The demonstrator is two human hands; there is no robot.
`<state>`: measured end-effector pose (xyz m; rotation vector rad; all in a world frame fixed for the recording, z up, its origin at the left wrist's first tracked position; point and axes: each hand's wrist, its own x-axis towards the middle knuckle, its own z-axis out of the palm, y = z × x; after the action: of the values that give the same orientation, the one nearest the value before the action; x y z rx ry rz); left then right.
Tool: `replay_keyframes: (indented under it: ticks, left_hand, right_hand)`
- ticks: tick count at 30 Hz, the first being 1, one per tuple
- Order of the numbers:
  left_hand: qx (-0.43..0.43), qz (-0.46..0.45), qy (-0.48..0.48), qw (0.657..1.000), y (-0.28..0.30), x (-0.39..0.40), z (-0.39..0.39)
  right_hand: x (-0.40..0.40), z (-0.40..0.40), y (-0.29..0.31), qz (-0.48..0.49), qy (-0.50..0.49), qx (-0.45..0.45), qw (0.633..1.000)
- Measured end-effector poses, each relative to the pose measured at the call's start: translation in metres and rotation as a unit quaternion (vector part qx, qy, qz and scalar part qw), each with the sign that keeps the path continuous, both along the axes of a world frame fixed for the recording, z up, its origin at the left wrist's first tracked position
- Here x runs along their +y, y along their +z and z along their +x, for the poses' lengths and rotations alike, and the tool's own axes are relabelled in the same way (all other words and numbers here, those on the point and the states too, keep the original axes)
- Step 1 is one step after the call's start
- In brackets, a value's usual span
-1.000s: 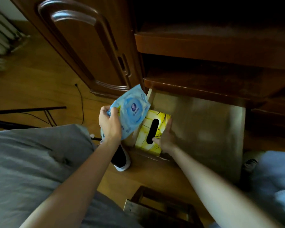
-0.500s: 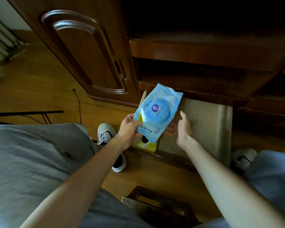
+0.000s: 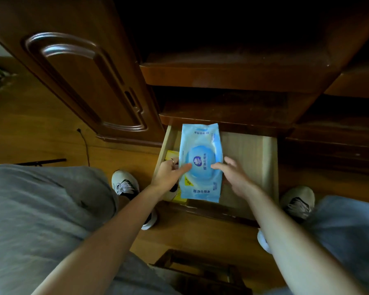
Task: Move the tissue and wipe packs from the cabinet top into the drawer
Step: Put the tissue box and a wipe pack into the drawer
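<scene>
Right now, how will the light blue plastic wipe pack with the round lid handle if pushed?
The light blue plastic wipe pack is likely soft and bendy: film wrapper, crimped ends. Glossy film may slide under fingertips. It lies flat, so it probably won't roll or tip.

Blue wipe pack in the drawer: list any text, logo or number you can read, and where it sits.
Blue wipe pack, bottom edge: "超净化纯水", legible.
Top edge: a line of Chinese characters, too blurred to read.
Round lid: a dark blue logo with vertical characters beside it, too small to read.
Yellow corner sticker: illegible.
Yellow tissue pack under it: no readable text shows.
No numbers anywhere.
</scene>
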<state>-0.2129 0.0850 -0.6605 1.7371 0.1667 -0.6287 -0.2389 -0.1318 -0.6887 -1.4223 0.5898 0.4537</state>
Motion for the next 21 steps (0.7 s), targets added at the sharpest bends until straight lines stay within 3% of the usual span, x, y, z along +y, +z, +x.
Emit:
replay_keyframes:
  ticks: [3, 6, 8, 11, 15, 18, 21]
  left_hand:
    - [-0.032, 0.069, -0.047, 0.996, -0.007, -0.003, 0.002]
    - [-0.100, 0.194, -0.111, 0.970, -0.014, -0.006, 0.004]
    - [-0.161, 0.296, -0.142, 0.931, -0.022, -0.002, 0.003]
    - [-0.191, 0.415, -0.244, 0.856, -0.037, 0.009, -0.004]
    - [-0.159, 0.450, -0.368, 0.798, -0.058, 0.019, -0.017]
    - [-0.143, 0.458, -0.386, 0.788, -0.067, 0.023, -0.026]
    - [-0.161, 0.456, -0.382, 0.787, -0.071, 0.027, -0.028]
  right_hand:
    - [-0.004, -0.005, -0.007, -0.072, 0.048, -0.016, 0.996]
    - [-0.019, -0.009, -0.022, -0.158, -0.018, -0.021, 0.987]
    - [-0.035, -0.011, -0.038, -0.237, -0.045, 0.013, 0.970]
    - [-0.045, -0.017, -0.062, -0.255, -0.050, 0.067, 0.963]
    - [-0.025, -0.016, -0.086, -0.252, 0.000, 0.108, 0.962]
    - [-0.006, -0.014, -0.099, -0.244, 0.037, 0.116, 0.962]
    - [0.003, -0.014, -0.107, -0.338, 0.129, 0.130, 0.923]
